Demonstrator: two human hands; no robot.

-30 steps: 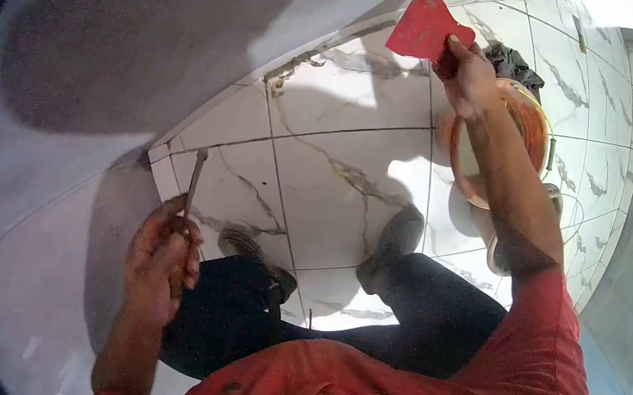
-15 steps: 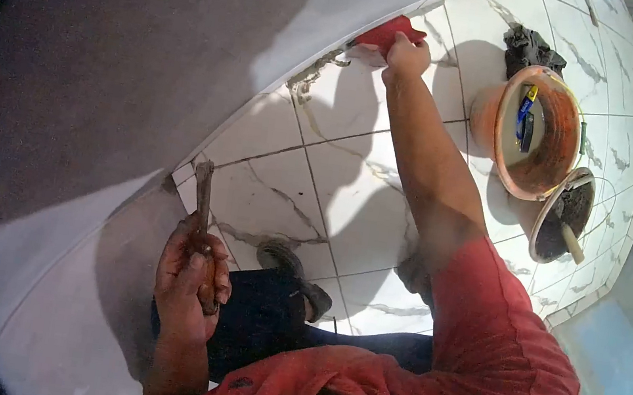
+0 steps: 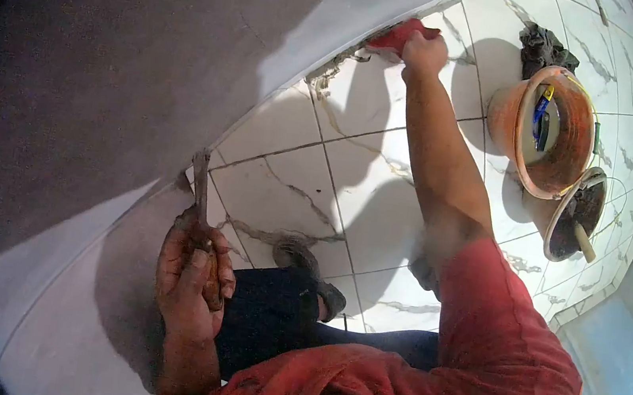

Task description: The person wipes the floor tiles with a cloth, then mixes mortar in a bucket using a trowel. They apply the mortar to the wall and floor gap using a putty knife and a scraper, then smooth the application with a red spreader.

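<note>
Right hand [image 3: 425, 52] shifted along wall edge, red scraper [image 3: 398, 36] (pressed).

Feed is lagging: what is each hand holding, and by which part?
Right hand grips the red scraper at its rear edge; left hand holds the metal tool by its lower handle end.

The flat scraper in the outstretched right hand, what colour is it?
Red. The flat plastic scraper, held by the right hand, shows best in the head view.

Right hand [image 3: 425, 53] stretched far forward — left hand [image 3: 192, 277] fisted, close in.
</note>
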